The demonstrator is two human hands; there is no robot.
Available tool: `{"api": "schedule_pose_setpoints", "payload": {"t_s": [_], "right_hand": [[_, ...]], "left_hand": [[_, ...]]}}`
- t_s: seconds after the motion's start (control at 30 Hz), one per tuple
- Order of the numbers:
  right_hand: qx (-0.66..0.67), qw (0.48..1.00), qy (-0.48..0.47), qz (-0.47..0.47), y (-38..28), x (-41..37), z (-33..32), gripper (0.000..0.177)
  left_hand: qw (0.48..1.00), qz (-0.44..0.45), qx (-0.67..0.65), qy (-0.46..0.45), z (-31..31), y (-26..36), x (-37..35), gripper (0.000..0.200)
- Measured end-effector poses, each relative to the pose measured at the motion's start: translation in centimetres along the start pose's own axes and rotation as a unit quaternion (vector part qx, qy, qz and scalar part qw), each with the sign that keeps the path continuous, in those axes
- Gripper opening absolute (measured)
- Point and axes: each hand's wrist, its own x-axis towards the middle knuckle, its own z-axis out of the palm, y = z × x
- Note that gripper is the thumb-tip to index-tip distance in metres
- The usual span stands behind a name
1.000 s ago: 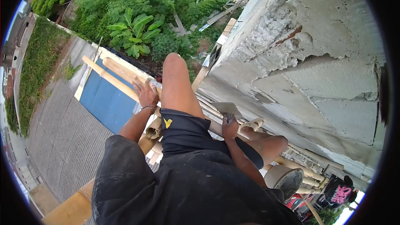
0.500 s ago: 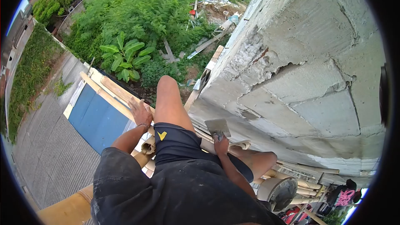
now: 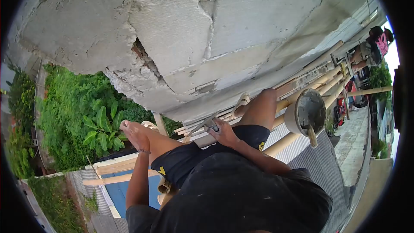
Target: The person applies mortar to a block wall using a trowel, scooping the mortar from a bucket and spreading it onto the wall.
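R hand [image 3: 226, 135] clenched round trowel [image 3: 210, 124] hndl, blade just past fingers [image 3: 219, 130]; L hand [image 3: 136, 136] well apart, grip unclear

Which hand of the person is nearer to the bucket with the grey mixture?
The right hand: it holds a trowel in front of the lap, with the bucket off to its right. The left hand is by the left leg, farther from the bucket.
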Motion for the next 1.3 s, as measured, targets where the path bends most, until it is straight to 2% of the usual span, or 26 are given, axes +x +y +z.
{"api": "schedule_pose_setpoints", "payload": {"t_s": [0.07, 0.1, 0.13, 0.2, 0.3, 0.37, 0.4, 0.43, 0.47, 0.53, 0.57, 0.6, 0.67, 0.7, 0.73, 0.8, 0.83, 0.9, 0.93, 0.97, 1.03, 1.07, 1.13, 1.27, 1.3], "right_hand": [[0.044, 0.993, -0.065, 0.089, -4.2, 0.4, -3.0, 0.038], [0.118, 0.976, -0.083, 0.165, -4.4, 0.0, -3.2, 0.033], [0.126, 0.975, -0.081, 0.165, -4.7, -0.2, -3.3, 0.033], [0.117, 0.993, 0.012, 0.004, -5.3, -0.4, -3.5, 0.037], [0.070, 0.996, -0.043, 0.028, -4.6, 0.1, -3.3, 0.043], [0.089, 0.996, -0.031, -0.001, -4.3, 1.0, -3.2, 0.045], [0.104, 0.994, -0.015, -0.020, -4.2, 1.6, -3.2, 0.047], [0.095, 0.993, -0.058, 0.038, -5.6, 2.3, -4.5, 0.044], [0.095, 0.993, -0.073, 0.022, -5.9, 2.7, -4.9, 0.044], [0.051, 0.998, -0.023, -0.008, -6.5, 3.1, -5.4, 0.041], [0.028, 0.998, 0.011, -0.055, -7.0, 3.4, -5.8, 0.037], [0.026, 0.997, -0.001, -0.070, -7.6, 4.1, -6.3, 0.037], [-0.168, 0.953, 0.093, -0.236, -8.5, 5.1, -7.6, 0.034], [-0.231, 0.926, 0.121, -0.273, -8.9, 5.6, -8.1, 0.035], [-0.234, 0.924, 0.114, -0.280, -8.4, 6.0, -8.2, 0.035], [-0.147, 0.969, 0.085, -0.182, -7.0, 6.7, -8.1, 0.040], [-0.199, 0.958, 0.081, -0.188, -7.1, 7.3, -8.2, 0.043], [-0.230, 0.945, 0.066, -0.221, -6.1, 7.9, -8.0, 0.044], [-0.256, 0.931, 0.059, -0.254, -5.6, 8.1, -7.7, 0.045], [-0.250, 0.942, 0.000, -0.225, -5.4, 8.1, -7.5, 0.044], [-0.258, 0.935, -0.034, -0.241, -2.6, 7.2, -6.0, 0.041], [-0.261, 0.926, -0.066, -0.266, -1.0, 6.9, -5.0, 0.040], [-0.276, 0.923, -0.098, -0.248, 1.1, 6.4, -3.5, 0.036], [-0.311, 0.903, -0.104, -0.277, 6.2, 6.6, -0.6, 0.032], [-0.322, 0.900, -0.092, -0.278, 7.3, 7.0, -0.1, 0.032]], "left_hand": [[0.991, 0.033, 0.004, -0.128, 2.0, -1.1, -3.5, 0.033], [0.967, -0.122, -0.134, -0.176, 3.2, 0.2, -5.4, 0.034], [0.900, -0.273, -0.264, -0.212, 4.3, 1.6, -7.6, 0.036], [0.896, -0.241, -0.212, -0.306, 5.2, 4.9, -10.8, 0.034], [0.892, -0.133, -0.193, -0.386, 6.5, 6.4, -13.8, 0.032], [0.900, -0.043, -0.153, -0.405, 6.5, 8.5, -14.4, 0.025], [0.909, -0.044, -0.148, -0.388, 6.6, 9.3, -14.6, 0.025], [0.911, 0.027, -0.164, -0.377, 6.9, 10.0, -14.7, 0.021], [0.909, 0.099, -0.178, -0.364, 7.3, 10.6, -14.6, 0.017], [0.912, 0.127, -0.191, -0.339, 7.9, 11.4, -14.1, 0.017], [0.919, 0.164, -0.196, -0.300, 8.5, 11.8, -13.7, 0.018], [0.922, 0.201, -0.201, -0.261, 9.1, 12.2, -13.3, 0.018], [0.936, 0.182, -0.208, -0.217, 9.7, 12.8, -12.4, 0.018], [0.952, 0.162, -0.197, -0.169, 10.0, 12.7, -12.0, 0.018], [0.965, 0.138, -0.185, -0.123, 10.1, 12.3, -11.8, 0.017], [0.974, 0.166, -0.133, -0.078, 9.1, 11.3, -11.1, 0.017], [0.977, 0.169, -0.116, -0.056, 8.4, 10.9, -10.6, 0.018], [0.981, 0.096, -0.162, 0.038, 6.8, 12.2, -8.3, 0.021], [0.986, 0.119, -0.098, 0.067, 5.6, 11.1, -6.8, 0.020], [0.985, 0.141, -0.034, 0.094, 4.2, 9.9, -5.3, 0.019], [0.984, 0.048, -0.127, 0.115, 2.1, 9.4, -3.1, 0.017], [0.984, 0.044, -0.130, 0.112, 1.1, 9.5, -2.2, 0.017], [0.985, -0.032, -0.148, 0.087, -0.4, 10.4, -0.6, 0.018], [0.987, -0.004, -0.150, 0.062, 0.1, 15.8, 2.3, 0.026], [0.985, 0.052, -0.153, 0.068, 0.6, 16.9, 3.1, 0.034]]}}
